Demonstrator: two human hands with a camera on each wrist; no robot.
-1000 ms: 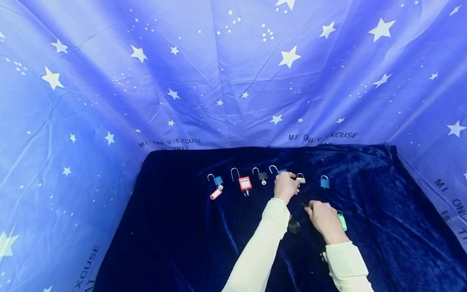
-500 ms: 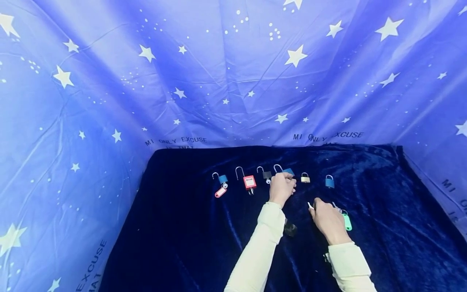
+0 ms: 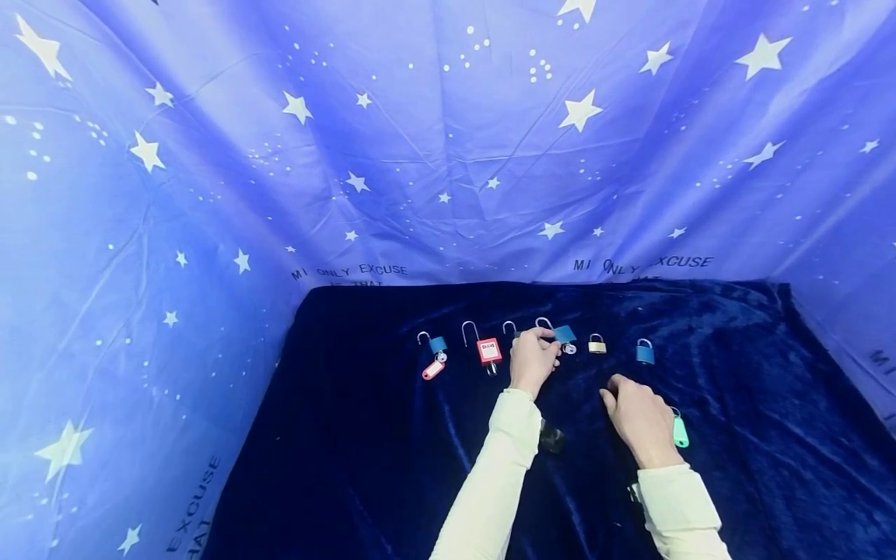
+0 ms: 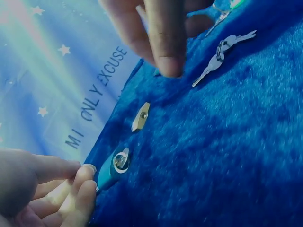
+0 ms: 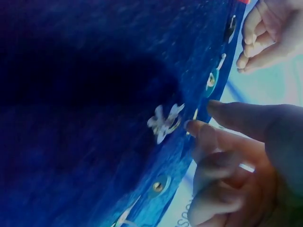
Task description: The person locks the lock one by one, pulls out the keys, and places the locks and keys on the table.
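Note:
My left hand (image 3: 533, 359) is beside a blue padlock (image 3: 564, 334) whose shackle stands unlocked and whose keyhole holds a key. In the left wrist view, the thumb and fingertips come together right at that padlock's near end, with nothing seen between them. To the right, my right hand (image 3: 638, 420) hangs over the cloth with loosely bent fingers. Under it lies a pair of silver keys (image 4: 220, 54) on a ring, apart from the fingers in the left wrist view. A small brass padlock (image 3: 597, 346) lies locked beyond the hands.
A locked blue padlock (image 3: 645, 354) lies farther right; a green key tag (image 3: 680, 430) lies beside the right hand. Leftward are a red padlock (image 3: 488, 350), another blue padlock (image 3: 437, 344) with a red tag (image 3: 434, 369), and a partly hidden shackle (image 3: 509, 328). Starry curtains surround the dark blue cloth (image 3: 350, 435).
My left hand has drawn back leftward from the brass padlock, uncovering the blue padlock and its key. The key at my right fingertips is no longer visible there in the head view.

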